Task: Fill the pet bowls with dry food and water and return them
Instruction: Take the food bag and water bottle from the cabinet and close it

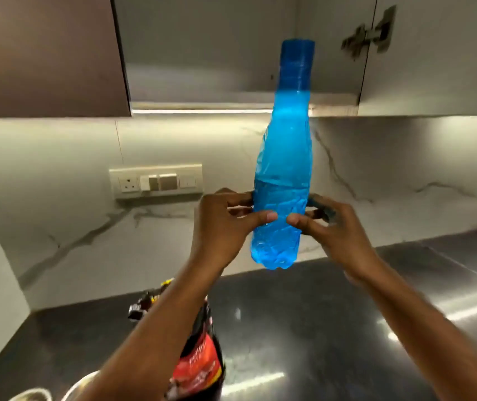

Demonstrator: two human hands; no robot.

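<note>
A translucent blue plastic bottle [282,169] with a blue cap is held upright in the air above the dark countertop [303,314]. My left hand [225,224] grips its lower body from the left and my right hand [329,224] from the right, thumbs almost meeting on the front. The water level shows about a third of the way up. A dark pet food bag [199,363] with a red label stands below my left forearm. Two metal bowl rims [33,393] peek in at the bottom left edge; my arm hides part of them.
A marble backsplash carries a switch and socket panel [156,180]. Overhead cabinets [231,53] hang just behind the bottle's cap, with a light strip beneath. The marble side wall closes off the left.
</note>
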